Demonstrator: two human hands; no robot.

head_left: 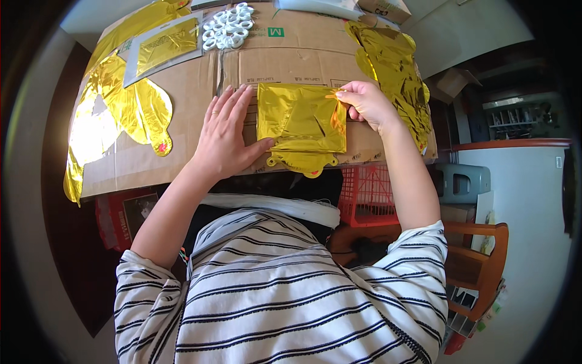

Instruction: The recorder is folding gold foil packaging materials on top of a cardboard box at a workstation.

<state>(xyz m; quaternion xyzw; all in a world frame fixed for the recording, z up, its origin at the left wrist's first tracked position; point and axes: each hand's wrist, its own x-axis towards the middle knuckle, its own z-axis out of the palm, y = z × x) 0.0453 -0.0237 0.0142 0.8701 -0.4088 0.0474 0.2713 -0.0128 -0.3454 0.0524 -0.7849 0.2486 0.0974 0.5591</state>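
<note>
A gold foil balloon (297,115), folded into a rough rectangle, lies on the cardboard near the table's front edge. Its scalloped end with small tabs and a red spot hangs over that edge. My left hand (226,130) lies flat beside the foil's left side, fingers stretched out, thumb touching its lower left corner. At the upper right corner, my right hand (367,104) pinches the foil between thumb and fingertips. Orange reflections show on the foil below those fingers.
Unfolded gold foil balloons (142,112) spread at left, and another gold foil stack (397,73) lies at right. A clear flat package (163,48) and a bunch of white rings (228,27) sit farther back. Below the table stand a red basket (368,194) and a wooden chair (491,261).
</note>
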